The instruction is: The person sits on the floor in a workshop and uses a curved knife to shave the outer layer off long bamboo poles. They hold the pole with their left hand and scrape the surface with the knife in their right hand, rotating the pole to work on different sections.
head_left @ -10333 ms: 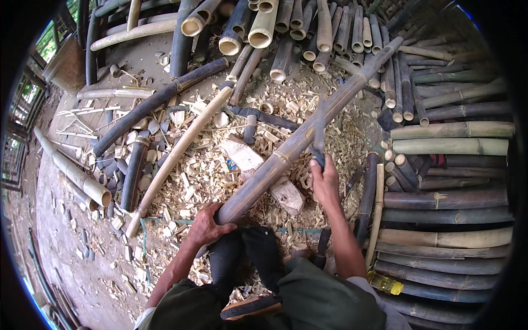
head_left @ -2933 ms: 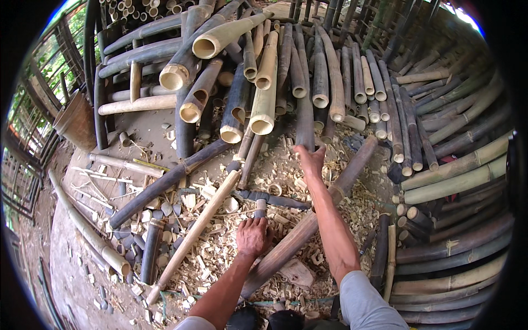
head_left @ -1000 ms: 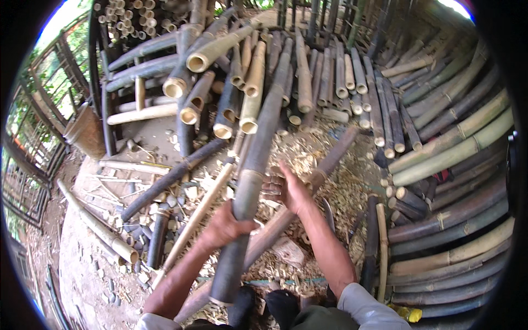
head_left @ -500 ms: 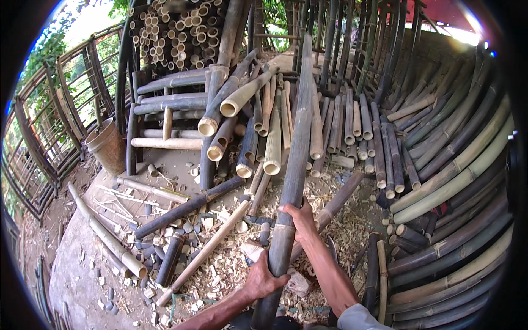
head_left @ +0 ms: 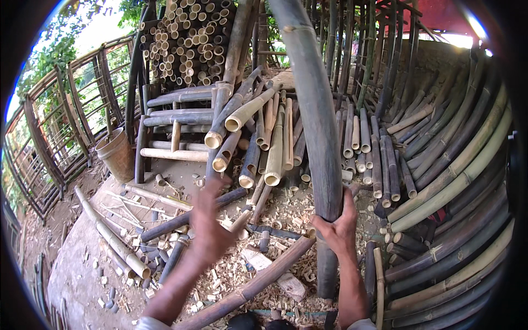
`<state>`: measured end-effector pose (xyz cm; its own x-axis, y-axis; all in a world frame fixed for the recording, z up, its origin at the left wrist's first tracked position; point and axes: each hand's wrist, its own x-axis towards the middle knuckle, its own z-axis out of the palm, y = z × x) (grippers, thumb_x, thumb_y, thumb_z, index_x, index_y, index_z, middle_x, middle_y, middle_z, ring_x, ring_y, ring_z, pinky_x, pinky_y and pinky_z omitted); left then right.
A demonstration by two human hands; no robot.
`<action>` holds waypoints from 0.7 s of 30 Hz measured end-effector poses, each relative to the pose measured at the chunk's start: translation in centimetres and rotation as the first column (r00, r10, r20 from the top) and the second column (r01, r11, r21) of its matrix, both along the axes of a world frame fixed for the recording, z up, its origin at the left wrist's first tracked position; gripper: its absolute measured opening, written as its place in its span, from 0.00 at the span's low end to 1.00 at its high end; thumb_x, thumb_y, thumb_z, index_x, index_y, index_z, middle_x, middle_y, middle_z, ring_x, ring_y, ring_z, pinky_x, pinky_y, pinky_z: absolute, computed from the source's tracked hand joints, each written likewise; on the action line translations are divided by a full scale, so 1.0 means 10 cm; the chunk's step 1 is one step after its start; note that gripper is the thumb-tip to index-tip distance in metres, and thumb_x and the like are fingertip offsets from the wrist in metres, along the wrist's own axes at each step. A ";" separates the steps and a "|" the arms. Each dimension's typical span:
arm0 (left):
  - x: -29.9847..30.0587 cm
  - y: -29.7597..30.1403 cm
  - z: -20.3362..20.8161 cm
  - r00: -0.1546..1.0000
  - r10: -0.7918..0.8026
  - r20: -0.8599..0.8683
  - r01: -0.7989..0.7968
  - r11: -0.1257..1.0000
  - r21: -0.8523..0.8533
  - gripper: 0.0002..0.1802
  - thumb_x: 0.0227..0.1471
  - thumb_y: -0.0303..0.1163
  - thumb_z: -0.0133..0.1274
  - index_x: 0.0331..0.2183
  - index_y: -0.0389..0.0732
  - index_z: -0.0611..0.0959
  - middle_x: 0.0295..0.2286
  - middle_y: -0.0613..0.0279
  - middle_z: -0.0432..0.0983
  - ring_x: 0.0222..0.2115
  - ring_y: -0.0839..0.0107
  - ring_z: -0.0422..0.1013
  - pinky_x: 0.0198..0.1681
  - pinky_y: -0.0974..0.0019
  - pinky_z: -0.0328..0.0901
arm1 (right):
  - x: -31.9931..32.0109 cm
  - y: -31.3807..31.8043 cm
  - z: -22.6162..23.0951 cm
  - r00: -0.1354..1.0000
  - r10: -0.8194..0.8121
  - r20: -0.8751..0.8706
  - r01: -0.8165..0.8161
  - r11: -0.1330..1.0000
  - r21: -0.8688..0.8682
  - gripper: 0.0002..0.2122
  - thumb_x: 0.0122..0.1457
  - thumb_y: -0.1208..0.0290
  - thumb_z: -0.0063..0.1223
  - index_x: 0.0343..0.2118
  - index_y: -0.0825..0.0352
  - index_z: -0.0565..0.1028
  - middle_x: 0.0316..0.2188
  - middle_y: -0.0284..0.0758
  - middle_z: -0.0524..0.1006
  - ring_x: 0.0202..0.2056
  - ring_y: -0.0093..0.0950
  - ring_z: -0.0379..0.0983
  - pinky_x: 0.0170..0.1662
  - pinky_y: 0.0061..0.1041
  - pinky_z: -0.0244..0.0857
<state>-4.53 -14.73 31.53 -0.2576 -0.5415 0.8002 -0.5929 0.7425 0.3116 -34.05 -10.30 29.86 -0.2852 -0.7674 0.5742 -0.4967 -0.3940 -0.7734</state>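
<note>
A thick dark bamboo pole (head_left: 313, 104) stands steeply in front of me, its lower end down among the wood chips and its upper end beyond the top of the view. My right hand (head_left: 340, 220) is wrapped round it in its lower part. Off the pole to the left, my left hand (head_left: 208, 223) is raised and smeared by motion, so its fingers cannot be made out. Below both hands a brownish bamboo pole (head_left: 250, 286) slants across the ground, with a pale block (head_left: 291, 285) beside it.
Cut bamboo tubes (head_left: 272, 159) lie piled ahead, near a bamboo rack (head_left: 179, 118). A bucket (head_left: 116, 157) stands at the left by a fence (head_left: 66, 118). Long curved-looking poles (head_left: 440, 258) are stacked along the right. Chips and short offcuts litter the ground.
My left hand has let go of the dark pole and moved up and left. The pole stands steeper and farther right, still in my right hand. The brownish pole now shows below it.
</note>
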 end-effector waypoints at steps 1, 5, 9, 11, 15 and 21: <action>0.25 -0.24 0.18 0.970 0.242 0.028 -0.225 0.933 -0.281 0.61 0.30 0.34 0.81 0.64 0.38 0.66 0.59 0.44 0.68 0.63 0.47 0.62 0.70 0.42 0.53 | -0.04 0.07 0.03 0.999 -0.009 -0.045 0.009 1.000 -0.005 0.36 0.45 0.71 0.70 0.60 0.69 0.67 0.44 0.46 0.81 0.45 0.41 0.81 0.50 0.40 0.74; 0.66 -0.57 1.62 0.835 0.547 -0.068 -0.418 0.548 -0.724 0.60 0.37 0.33 0.77 0.68 0.44 0.64 0.66 0.52 0.64 0.67 0.48 0.58 0.70 0.42 0.55 | -0.39 0.37 -0.03 0.971 -0.092 -0.222 0.083 0.995 -0.049 0.36 0.44 0.72 0.72 0.60 0.70 0.70 0.45 0.47 0.82 0.44 0.42 0.83 0.49 0.40 0.76; 1.71 -0.54 2.26 0.535 0.812 0.234 -0.341 0.461 -0.820 0.49 0.44 0.27 0.70 0.67 0.45 0.68 0.64 0.51 0.67 0.65 0.46 0.62 0.69 0.47 0.57 | -0.28 0.37 -0.29 0.922 0.058 -0.384 -0.073 0.997 -0.025 0.38 0.41 0.72 0.74 0.60 0.64 0.71 0.47 0.46 0.81 0.46 0.44 0.83 0.52 0.41 0.76; 2.29 -0.38 2.48 0.404 0.760 0.509 -0.285 0.633 -0.720 0.41 0.47 0.24 0.64 0.64 0.41 0.72 0.61 0.43 0.69 0.63 0.43 0.64 0.68 0.48 0.59 | -0.17 0.38 -0.40 0.877 0.239 -0.417 -0.219 0.971 0.096 0.39 0.39 0.69 0.75 0.59 0.63 0.72 0.47 0.44 0.80 0.48 0.44 0.81 0.53 0.40 0.75; 2.31 -0.05 1.29 0.536 0.327 0.778 -0.240 0.943 -0.231 0.23 0.32 0.18 0.60 0.37 0.36 0.75 0.32 0.46 0.72 0.37 0.42 0.71 0.41 0.45 0.65 | -0.46 0.39 -0.74 0.736 0.337 -0.587 -0.267 0.941 0.206 0.38 0.41 0.66 0.77 0.60 0.60 0.73 0.49 0.37 0.81 0.47 0.38 0.82 0.57 0.41 0.75; 1.92 0.81 -0.49 0.681 0.052 0.731 -0.461 0.806 0.372 0.34 0.26 0.25 0.71 0.43 0.38 0.78 0.37 0.50 0.78 0.38 0.47 0.76 0.44 0.49 0.71 | -0.88 0.09 -1.18 0.600 0.231 -0.766 -0.078 0.970 0.231 0.40 0.40 0.65 0.83 0.60 0.53 0.75 0.54 0.32 0.80 0.58 0.32 0.74 0.75 0.57 0.45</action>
<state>14.71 -6.65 26.63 -0.3815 -0.9219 0.0681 -0.9232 0.3837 0.0218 -42.83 -9.44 18.11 0.3456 -0.8554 0.3859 -0.8830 -0.4356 -0.1749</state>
